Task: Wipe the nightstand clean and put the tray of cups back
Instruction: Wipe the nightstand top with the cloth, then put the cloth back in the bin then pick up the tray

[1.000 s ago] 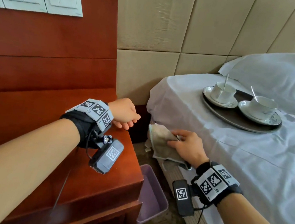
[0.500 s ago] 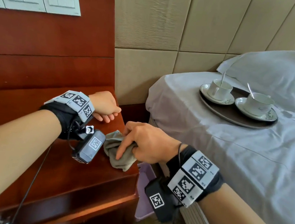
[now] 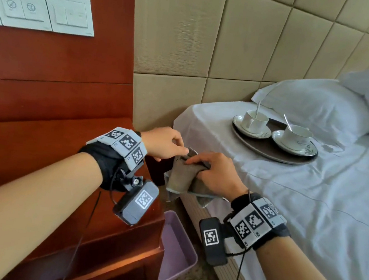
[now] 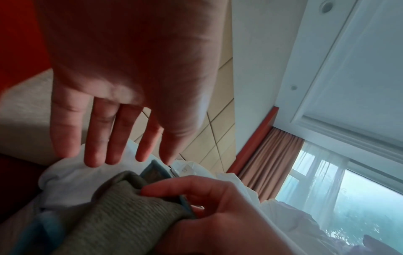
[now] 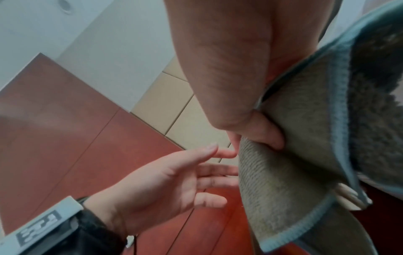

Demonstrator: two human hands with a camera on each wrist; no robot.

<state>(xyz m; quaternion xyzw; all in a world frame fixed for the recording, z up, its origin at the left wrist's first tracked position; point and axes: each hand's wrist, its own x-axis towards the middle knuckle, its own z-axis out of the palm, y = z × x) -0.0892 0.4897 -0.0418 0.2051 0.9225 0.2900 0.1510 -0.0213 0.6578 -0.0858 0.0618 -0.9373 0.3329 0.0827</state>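
A grey-green cloth (image 3: 182, 178) with a blue hem hangs in the air over the gap between the nightstand (image 3: 120, 236) and the bed. My right hand (image 3: 196, 164) grips its upper part, thumb and fingers bunched into the fabric (image 5: 294, 155). My left hand (image 3: 177, 153) is just left of it with straight fingers (image 4: 98, 138), their tips at the cloth's top edge (image 4: 152, 172). The dark oval tray (image 3: 267, 153) lies on the bed, carrying two white cups on saucers with spoons (image 3: 254, 119).
A lilac bin (image 3: 177, 248) stands on the floor between nightstand and bed. White pillows (image 3: 318, 105) lie behind the tray. A padded beige headboard (image 3: 237, 41) and a wooden wall panel with switches (image 3: 44, 8) rise at the back.
My right hand took the cloth from the bed edge to the nightstand top, then lifted it over the gap. My left hand uncurled and moved right to the cloth.
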